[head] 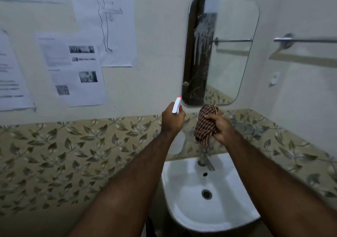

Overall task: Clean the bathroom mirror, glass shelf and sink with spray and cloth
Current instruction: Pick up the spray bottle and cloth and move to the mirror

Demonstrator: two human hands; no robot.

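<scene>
Left hand point(172, 120): fist wrapped round the spray bottle, knuckles toward the camera, raised before the wall just below the mirror's lower left corner.
Spray bottle point(176, 106): only the white trigger head with its red tip shows above the fist; body hidden in the hand. Long axis near upright, tilted slightly right; nozzle aims up and forward at the mirror's lower left edge.
Right hand point(219, 127): fingers curled tight on the cloth, level with the left hand, above the tap.
Cloth point(205, 123): brown striped, bunched; long axis near vertical, top end by the mirror's bottom edge, loose end hanging toward the tap.
Mirror point(229, 45): tall, rounded corners, long axis upright with a slight lean right; white foam streaks running down its upper left part.
Sink point(182, 191): white, against the leaf-patterned tile band, below both hands; drain at centre.
Tap point(205, 161): at the sink's back edge, spout toward the basin.
Towel rail point(306, 40): horizontal, right of the mirror.
Papers point(76, 68): printed sheets on the wall, left of the mirror.
Glass shelf: cannot tell.
</scene>
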